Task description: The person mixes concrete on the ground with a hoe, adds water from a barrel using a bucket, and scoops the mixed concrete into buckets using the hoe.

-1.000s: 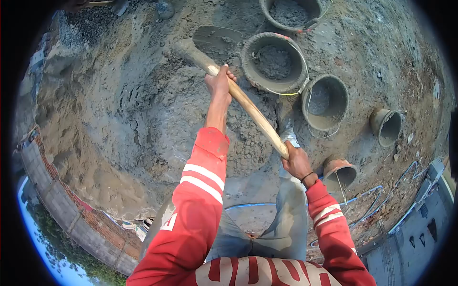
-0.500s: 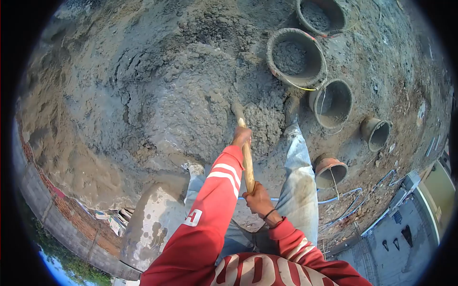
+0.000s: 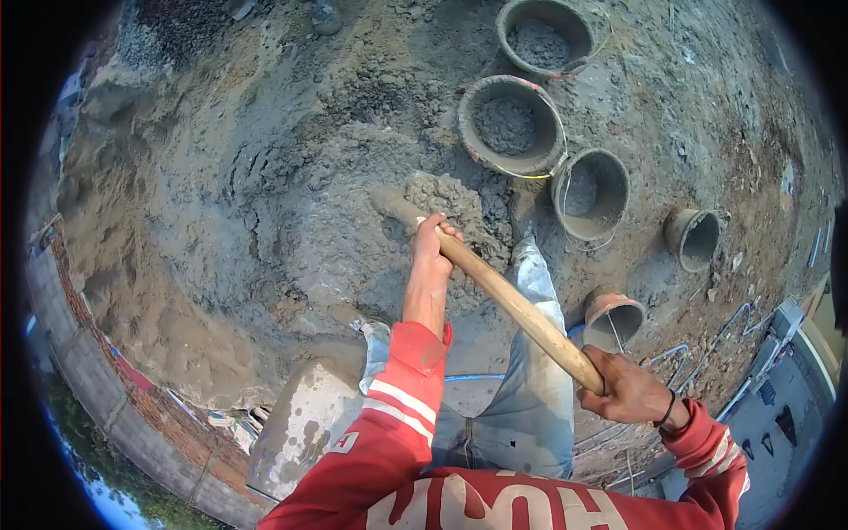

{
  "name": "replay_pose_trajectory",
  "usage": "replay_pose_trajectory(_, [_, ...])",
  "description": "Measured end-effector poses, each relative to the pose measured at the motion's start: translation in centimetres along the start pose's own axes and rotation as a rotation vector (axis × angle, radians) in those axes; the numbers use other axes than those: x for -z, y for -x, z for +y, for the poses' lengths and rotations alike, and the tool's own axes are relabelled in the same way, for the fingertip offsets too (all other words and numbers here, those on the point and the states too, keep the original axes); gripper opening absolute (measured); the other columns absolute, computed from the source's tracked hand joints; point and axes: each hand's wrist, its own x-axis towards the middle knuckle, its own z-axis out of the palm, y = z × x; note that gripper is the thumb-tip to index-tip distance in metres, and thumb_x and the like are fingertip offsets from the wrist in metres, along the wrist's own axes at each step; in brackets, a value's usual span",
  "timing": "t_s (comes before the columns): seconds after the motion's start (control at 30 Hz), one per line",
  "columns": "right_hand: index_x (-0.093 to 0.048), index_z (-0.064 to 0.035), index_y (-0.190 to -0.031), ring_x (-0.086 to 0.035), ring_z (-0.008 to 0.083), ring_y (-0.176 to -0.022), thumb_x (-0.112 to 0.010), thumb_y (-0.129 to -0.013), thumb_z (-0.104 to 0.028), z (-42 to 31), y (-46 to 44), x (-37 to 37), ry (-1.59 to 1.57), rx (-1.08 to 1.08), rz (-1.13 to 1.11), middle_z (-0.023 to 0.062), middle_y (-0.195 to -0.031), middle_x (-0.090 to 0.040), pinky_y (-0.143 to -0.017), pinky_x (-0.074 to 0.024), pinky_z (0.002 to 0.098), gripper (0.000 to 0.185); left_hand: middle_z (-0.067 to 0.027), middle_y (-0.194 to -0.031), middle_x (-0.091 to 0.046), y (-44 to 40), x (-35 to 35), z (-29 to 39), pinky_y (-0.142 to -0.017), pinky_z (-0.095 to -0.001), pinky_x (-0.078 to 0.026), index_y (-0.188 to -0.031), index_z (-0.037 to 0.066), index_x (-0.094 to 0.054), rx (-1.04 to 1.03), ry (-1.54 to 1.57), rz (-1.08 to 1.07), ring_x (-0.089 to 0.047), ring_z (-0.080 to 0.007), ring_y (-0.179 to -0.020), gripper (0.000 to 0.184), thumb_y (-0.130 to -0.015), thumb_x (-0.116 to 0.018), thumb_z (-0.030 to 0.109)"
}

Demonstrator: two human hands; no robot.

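Both my hands grip the pale wooden handle of a mud-caked hoe [image 3: 521, 309]. My left hand [image 3: 433, 246] is closed round the handle near its head, over the wet concrete. Farther back, my right hand [image 3: 625, 385] wraps the butt end, out to the right of my knee. The handle slants from lower right to upper left. Its grey-coated far end lies at the wet concrete mix [image 3: 336, 190]; the blade is hidden. A heaped lump of concrete [image 3: 449, 201] rises just beside that end.
To the right stand two buckets holding concrete, the nearer bucket [image 3: 511, 124] and the far bucket [image 3: 545, 35]. Three more are an upright bucket [image 3: 592, 193], a tipped bucket [image 3: 695, 238] and an orange-rimmed bucket [image 3: 613, 320]. A blue hose [image 3: 676, 352] and a brick wall [image 3: 155, 411] lie farther out.
My right hand has swung out to the right, slanting the handle. The hoe's far end has shifted left, and a lump of concrete now stands up beside it. The view has shifted.
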Motion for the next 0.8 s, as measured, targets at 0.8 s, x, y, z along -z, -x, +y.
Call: replay_pose_trajectory(0.8, [-0.057, 0.0008, -0.108, -0.063, 0.0475, -0.090, -0.068, -0.076, -0.016, 1.7, -31.8, -28.9, -0.303, -0.084, 0.295, 0.0283, -0.091, -0.065, -0.079, -0.0505, 0.0507, 0.037, -0.0152, -0.068, -0.061, -16.9, 16.9, 9.2, -0.041, -0.0365, -0.049, -0.097, -0.007, -0.054, -0.407, -0.990, 0.399, -0.060, -0.0228, -0.046, 0.020, -0.082, -0.060, 0.005])
